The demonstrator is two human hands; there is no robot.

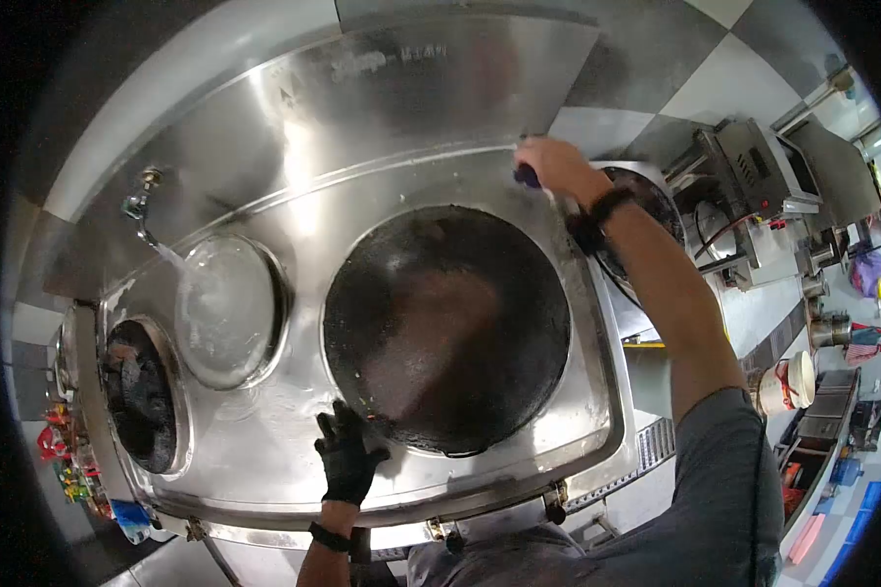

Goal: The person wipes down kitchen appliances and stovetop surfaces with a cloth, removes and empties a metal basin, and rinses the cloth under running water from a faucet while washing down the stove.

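Observation:
My right hand (556, 168) is at the back right corner of the steel stove top (299, 323). Its fingers are closed on a small dark purple-blue thing (527, 177), mostly hidden under the hand, so its kind cannot be made out. A black glove covers my left hand (348, 458), which rests with fingers spread on the steel near the front edge. Its fingertips are close to the rim of a large blackened wok (450, 333) set in the stove top. Between the arms, the wok's dark inside shows a brownish sheen.
Water runs from a tap (139, 207) into a round water-filled pan (227, 311) on the left. Beyond it is a smaller blackened wok (139, 396). Another dark pan (646, 210) stands behind my right forearm. A white bucket (785, 383) and shelving are farther right.

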